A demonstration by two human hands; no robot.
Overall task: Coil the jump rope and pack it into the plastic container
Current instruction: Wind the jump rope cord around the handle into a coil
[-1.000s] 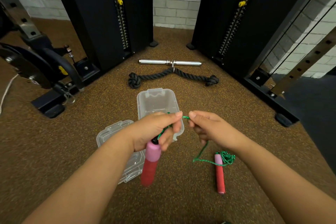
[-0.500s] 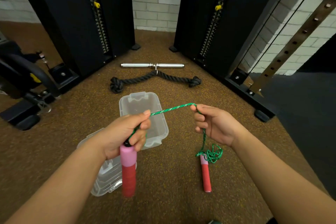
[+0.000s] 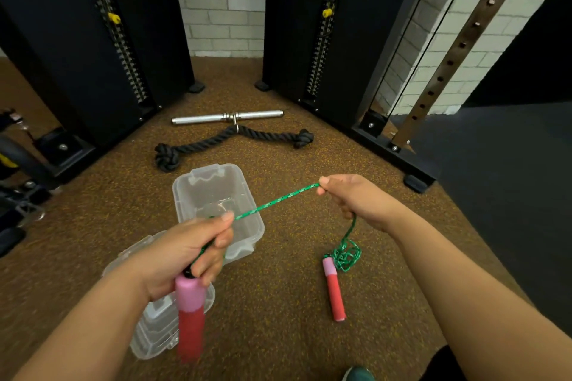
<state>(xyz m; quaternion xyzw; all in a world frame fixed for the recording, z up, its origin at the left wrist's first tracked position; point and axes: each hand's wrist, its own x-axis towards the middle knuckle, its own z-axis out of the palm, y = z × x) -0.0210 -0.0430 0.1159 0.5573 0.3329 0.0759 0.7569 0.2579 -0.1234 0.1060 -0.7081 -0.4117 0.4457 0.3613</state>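
Left hand [image 3: 182, 252]: grips one rope handle [image 3: 189, 315], pinching cord.
Right hand [image 3: 356, 201]: grip pinches green cord [image 3: 275, 202], stretched taut.
Container [image 3: 216, 195]: open on floor, empty.
Progress: coiling barely started; packing remains.

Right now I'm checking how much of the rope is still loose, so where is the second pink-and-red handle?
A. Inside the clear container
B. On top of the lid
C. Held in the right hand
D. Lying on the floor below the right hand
D: the second handle lies on the floor beside a green rope tangle, below the right hand, which pinches only rope.
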